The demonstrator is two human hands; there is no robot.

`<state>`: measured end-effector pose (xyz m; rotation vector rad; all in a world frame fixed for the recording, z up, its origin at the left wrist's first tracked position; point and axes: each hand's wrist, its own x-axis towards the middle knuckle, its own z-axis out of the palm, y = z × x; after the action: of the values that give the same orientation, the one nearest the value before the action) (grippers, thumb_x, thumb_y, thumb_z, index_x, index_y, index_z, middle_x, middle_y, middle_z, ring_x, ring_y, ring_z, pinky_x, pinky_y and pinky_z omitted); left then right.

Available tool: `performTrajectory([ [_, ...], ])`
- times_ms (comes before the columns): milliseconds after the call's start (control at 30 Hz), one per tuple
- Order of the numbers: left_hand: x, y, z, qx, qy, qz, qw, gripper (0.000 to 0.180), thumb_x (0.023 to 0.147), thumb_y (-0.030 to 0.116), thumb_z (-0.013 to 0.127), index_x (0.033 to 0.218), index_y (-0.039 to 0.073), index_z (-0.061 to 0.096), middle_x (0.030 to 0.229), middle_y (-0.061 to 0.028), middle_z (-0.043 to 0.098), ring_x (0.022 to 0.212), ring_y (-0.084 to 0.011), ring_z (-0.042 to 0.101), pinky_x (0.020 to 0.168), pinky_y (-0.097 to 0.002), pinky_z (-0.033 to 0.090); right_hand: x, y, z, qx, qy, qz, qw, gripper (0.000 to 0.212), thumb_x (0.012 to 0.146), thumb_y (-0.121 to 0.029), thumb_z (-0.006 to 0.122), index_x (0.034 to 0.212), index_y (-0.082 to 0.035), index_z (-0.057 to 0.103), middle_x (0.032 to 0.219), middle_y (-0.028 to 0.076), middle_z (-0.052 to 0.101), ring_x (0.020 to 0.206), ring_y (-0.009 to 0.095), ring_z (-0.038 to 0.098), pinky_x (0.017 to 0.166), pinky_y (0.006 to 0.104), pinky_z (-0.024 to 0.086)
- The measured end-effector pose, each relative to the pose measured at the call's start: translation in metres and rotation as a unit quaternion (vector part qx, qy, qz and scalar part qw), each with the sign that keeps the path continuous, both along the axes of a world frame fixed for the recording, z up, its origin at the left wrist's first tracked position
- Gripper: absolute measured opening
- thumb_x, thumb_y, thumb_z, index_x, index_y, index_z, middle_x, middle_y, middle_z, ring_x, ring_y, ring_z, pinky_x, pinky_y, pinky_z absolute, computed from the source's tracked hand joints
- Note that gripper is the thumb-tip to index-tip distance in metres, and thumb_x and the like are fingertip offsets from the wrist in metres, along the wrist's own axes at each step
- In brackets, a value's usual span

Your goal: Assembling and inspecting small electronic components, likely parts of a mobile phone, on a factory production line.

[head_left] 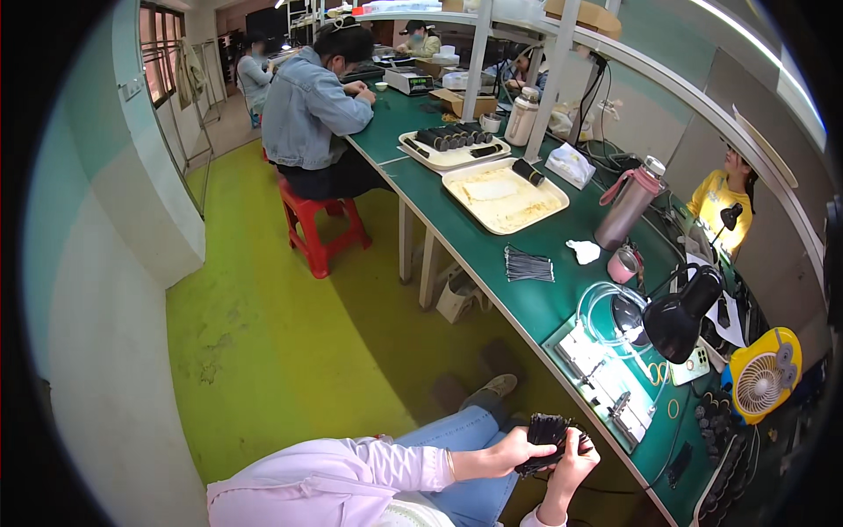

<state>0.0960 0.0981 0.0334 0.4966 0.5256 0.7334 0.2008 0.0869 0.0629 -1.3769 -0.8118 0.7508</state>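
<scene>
Low over my lap, near the table's front edge, both my hands are on a bundle of thin black strands, perhaps short wires. My left hand is closed with its thumb pressed along the bundle's near side. At the other end my right hand has its fingers curled against the strands. Some fingers are hidden behind the bundle. The nearest thing on the green table is a metal fixture with small clamps, lit by a black desk lamp. A coil of clear tubing lies at its far end.
Farther along lie a bundle of dark wires, a cream tray and a tray of black rolls. A steel flask, pink cup and yellow fan stand rightward. A person sits on a red stool.
</scene>
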Motion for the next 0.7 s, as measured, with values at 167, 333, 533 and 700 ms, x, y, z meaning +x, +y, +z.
performTrajectory([
  [167, 0.001, 0.002, -0.001, -0.003, 0.014, 0.019, 1.0, 0.017, 0.079, 0.006, 0.058, 0.094, 0.0, 0.051, 0.082, -0.0074, 0.055, 0.07, -0.0181, 0.059, 0.063, -0.0291, 0.051, -0.002, -0.002, 0.007, -0.012, 0.001, -0.012, 1.0, 0.016, 0.08, -0.006, 0.054, 0.066, 0.003, 0.057, 0.053, 0.001, 0.052, 0.042, 0.005, 0.042, 0.038, 0.0193, 0.031],
  [333, 0.003, -0.001, 0.004, -0.014, 0.035, 0.039, 0.999, 0.013, 0.079, 0.004, 0.057, 0.09, 0.0, 0.052, 0.081, -0.0077, 0.055, 0.068, -0.0158, 0.057, 0.059, -0.0276, 0.05, 0.003, -0.005, -0.005, -0.018, -0.024, -0.011, 0.999, 0.016, 0.08, -0.006, 0.054, 0.068, 0.003, 0.058, 0.053, 0.001, 0.052, 0.041, 0.005, 0.042, 0.035, 0.0188, 0.029],
  [533, 0.006, 0.01, 0.0, -0.032, 0.051, 0.024, 0.998, 0.012, 0.079, 0.004, 0.057, 0.09, 0.002, 0.052, 0.08, -0.0054, 0.056, 0.069, -0.0158, 0.057, 0.06, -0.0271, 0.049, 0.002, 0.002, -0.006, 0.006, -0.016, -0.025, 1.0, 0.015, 0.08, -0.005, 0.055, 0.068, 0.005, 0.057, 0.059, 0.003, 0.055, 0.052, 0.006, 0.049, 0.048, 0.018, 0.038],
  [700, 0.009, 0.0, -0.004, -0.018, 0.04, 0.037, 0.998, 0.01, 0.078, 0.003, 0.057, 0.088, 0.002, 0.054, 0.078, -0.0041, 0.056, 0.067, -0.0138, 0.055, 0.057, -0.0264, 0.048, 0.009, -0.003, -0.008, -0.012, 0.033, 0.004, 0.999, 0.013, 0.078, -0.002, 0.056, 0.068, 0.005, 0.058, 0.058, 0.003, 0.056, 0.049, 0.005, 0.048, 0.043, 0.0173, 0.036],
])
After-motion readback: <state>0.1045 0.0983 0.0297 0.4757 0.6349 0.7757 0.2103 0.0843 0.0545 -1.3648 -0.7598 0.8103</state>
